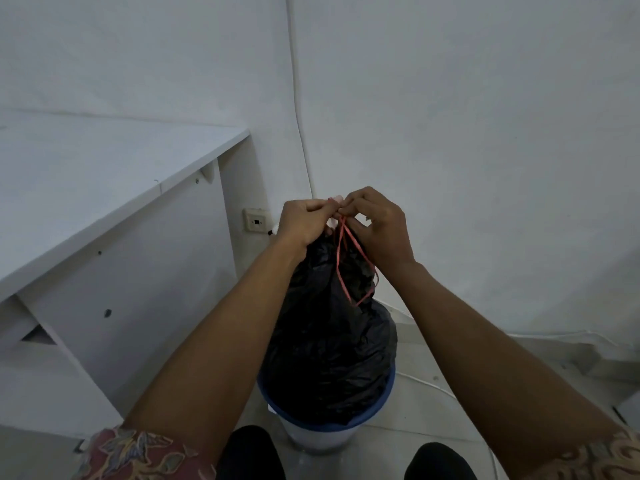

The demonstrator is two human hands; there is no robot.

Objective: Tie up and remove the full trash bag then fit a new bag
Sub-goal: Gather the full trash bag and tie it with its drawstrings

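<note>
The left hand (304,221) and the right hand (377,226) meet fingertip to fingertip above the bag. Both have their fingers curled in tight and pinch the top of a thin red string (341,261). Whether the left hand also grips the bag's neck under its palm I cannot tell. The string is flat and ribbon-like, and it hangs from the fingers in two narrow strands that loop down over the front of the bag. The black trash bag (329,341) is thin, crinkled, slightly glossy plastic. It is gathered to a narrow neck just below the hands and swells out full and rounded below. Its lower part sits inside a round bin (322,426) with a blue rim and a pale body, which stands on the light floor. Short patterned sleeves (138,452) show at the bottom corners. A smooth white desk (86,174) stands to the left, with a wall socket (256,220) beside it. A white cable (426,382) lies on the floor to the right of the bin.
</note>
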